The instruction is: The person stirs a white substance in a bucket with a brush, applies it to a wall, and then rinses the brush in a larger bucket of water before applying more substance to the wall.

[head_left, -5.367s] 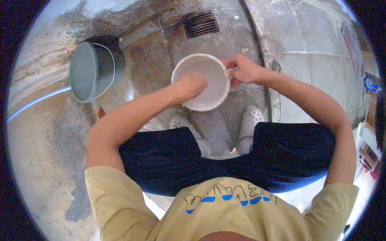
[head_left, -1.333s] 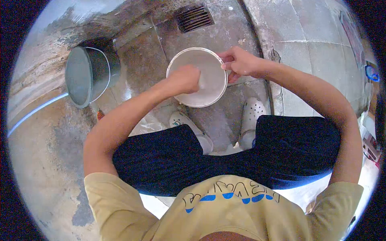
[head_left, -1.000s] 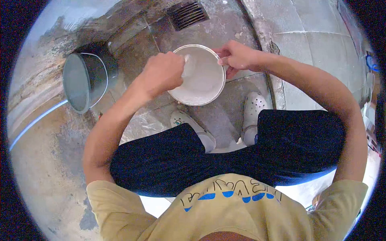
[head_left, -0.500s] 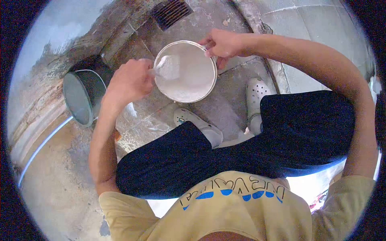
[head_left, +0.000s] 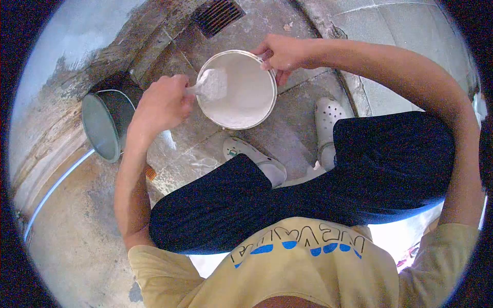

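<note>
A white bucket [head_left: 250, 100] with white powder inside stands on the floor before me, its mouth facing up toward my view. My right hand [head_left: 281, 55] grips its rim at the far right, thumb and fingers on either side of the edge. In my closed left hand [head_left: 163, 102] is the handle of a white scoop [head_left: 213, 84], whose blade reaches over the left rim into the bucket's mouth. Pale powder coats the blade. The fingers of this hand are wrapped round the handle and hide most of it.
A dark bucket [head_left: 100, 128] with a wire handle stands by the wall at left. A pale blue hose [head_left: 56, 180] runs near it, and a small orange piece [head_left: 150, 172] lies beside my forearm. A drain grate [head_left: 218, 17] lies beyond. My white clogs [head_left: 328, 123] flank the near floor.
My left hand has shifted slightly left with the scoop, showing more of its handle. The white bucket and my right hand have moved up a little in view.
</note>
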A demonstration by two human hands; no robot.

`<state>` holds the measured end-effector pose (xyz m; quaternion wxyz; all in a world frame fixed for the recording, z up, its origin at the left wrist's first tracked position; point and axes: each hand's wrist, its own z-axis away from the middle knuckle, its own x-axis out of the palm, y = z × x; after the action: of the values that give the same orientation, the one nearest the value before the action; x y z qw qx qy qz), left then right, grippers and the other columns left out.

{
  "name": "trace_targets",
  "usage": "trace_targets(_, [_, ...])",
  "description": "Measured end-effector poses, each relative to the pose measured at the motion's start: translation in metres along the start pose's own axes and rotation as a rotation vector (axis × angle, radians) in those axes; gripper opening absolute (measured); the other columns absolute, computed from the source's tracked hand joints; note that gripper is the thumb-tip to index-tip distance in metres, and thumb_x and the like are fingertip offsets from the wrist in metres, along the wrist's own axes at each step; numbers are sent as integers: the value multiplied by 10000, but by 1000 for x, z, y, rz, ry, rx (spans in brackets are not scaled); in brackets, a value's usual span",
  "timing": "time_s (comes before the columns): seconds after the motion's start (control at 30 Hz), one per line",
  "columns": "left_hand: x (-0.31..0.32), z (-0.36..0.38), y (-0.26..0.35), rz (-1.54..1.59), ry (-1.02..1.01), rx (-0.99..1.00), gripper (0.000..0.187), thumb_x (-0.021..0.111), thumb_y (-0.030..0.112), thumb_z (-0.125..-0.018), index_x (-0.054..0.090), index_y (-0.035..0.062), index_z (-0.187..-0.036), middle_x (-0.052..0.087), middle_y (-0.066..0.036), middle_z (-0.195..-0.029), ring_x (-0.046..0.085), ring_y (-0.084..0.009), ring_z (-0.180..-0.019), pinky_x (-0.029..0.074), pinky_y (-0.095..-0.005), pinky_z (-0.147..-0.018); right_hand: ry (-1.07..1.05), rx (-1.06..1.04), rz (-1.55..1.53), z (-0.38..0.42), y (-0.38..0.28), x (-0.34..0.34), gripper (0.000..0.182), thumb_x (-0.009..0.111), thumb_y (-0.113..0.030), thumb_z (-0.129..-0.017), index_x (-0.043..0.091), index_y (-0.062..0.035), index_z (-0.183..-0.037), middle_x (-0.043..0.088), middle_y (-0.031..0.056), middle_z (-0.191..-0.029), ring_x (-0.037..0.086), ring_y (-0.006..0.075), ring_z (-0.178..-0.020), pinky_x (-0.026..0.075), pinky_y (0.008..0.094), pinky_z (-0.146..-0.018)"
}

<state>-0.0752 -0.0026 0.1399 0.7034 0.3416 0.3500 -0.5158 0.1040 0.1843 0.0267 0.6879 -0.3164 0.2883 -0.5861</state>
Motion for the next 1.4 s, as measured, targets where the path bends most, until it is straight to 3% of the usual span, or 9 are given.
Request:
trace_targets(0.2, [42, -21, 30, -78, -127, -25, 162, 584, 117, -762, 591, -17, -852, 642, -227, -832, 632, -408, -782, 520, -475, -674, 1, 19, -106, 8, -6, 1, 480, 444, 11, -894, 425, -70, -1367, 622, 183, -1094, 674, 256, -718, 595, 353, -635])
trace_targets(0.27, [59, -27, 42, -44, -16, 204, 149, 577, 112, -754, 622, -13, -822, 656, -226, -843, 655, -377, -727, 536, -469, -646, -8, 34, -127, 7, -5, 0, 476, 454, 4, -892, 428, -62, -1363, 621, 181, -1096, 670, 245, -700, 593, 348, -623])
trace_targets(0.3, [68, -33, 46, -43, -11, 199, 149, 577, 112, -754, 622, -13, -822, 656, -226, -843, 655, -377, -727, 536, -469, -646, -10, 32, -120, 7, -5, -1, 476, 454, 4, -892, 428, -62, -1363, 621, 181, -1096, 670, 245, -700, 593, 348, -623])
trace_targets(0.37, [87, -49, 49, -143, -183, 151, 135, 570, 107, -758, 658, 6, -777, 659, -212, -819, 668, -343, -709, 543, -449, -609, -7, 12, -128, 8, -3, 0, 463, 462, -8, -895, 438, -59, -1354, 619, 177, -1103, 664, 230, -680, 589, 345, -611])
trace_targets(0.47, [111, -60, 45, -40, -20, 104, 147, 553, 105, -770, 618, -4, -695, 645, -203, -779, 658, -362, -730, 538, -473, -618, 12, 42, -159, 7, -3, 1, 451, 464, -9, -896, 446, -49, -1345, 615, 175, -1114, 658, 218, -655, 586, 340, -601])
trace_targets(0.67, [117, -64, 67, -44, 65, 308, 169, 526, 84, -781, 660, -6, -730, 648, -210, -799, 670, -329, -708, 542, -422, -574, -29, -22, -159, 8, -3, -2, 447, 464, -9, -895, 445, -36, -1341, 601, 179, -1145, 653, 214, -644, 586, 340, -605])
trace_targets(0.9, [128, -70, 58, 56, 36, 387, 132, 534, 71, -765, 652, 13, -753, 646, -204, -806, 661, -350, -723, 537, -436, -584, -55, -9, -161, 5, -2, -3, 448, 471, -13, -896, 442, -32, -1342, 599, 175, -1156, 654, 220, -651, 584, 345, -618])
trace_targets(1.17, [121, -69, 54, -26, -293, 396, 175, 565, 112, -746, 621, -4, -863, 653, -223, -827, 657, -387, -735, 543, -471, -638, -9, 26, -146, 6, -4, -1, 464, 481, -10, -895, 429, -42, -1356, 610, 159, -1131, 652, 218, -647, 581, 332, -601])
trace_targets(1.4, [120, -69, 49, -88, -323, 395, 183, 604, 158, -717, 652, 41, -849, 663, -196, -822, 663, -370, -756, 539, -480, -629, -33, -9, -156, 2, 3, -3, 471, 486, -11, -888, 434, -48, -1355, 607, 150, -1154, 646, 198, -616, 582, 319, -581])
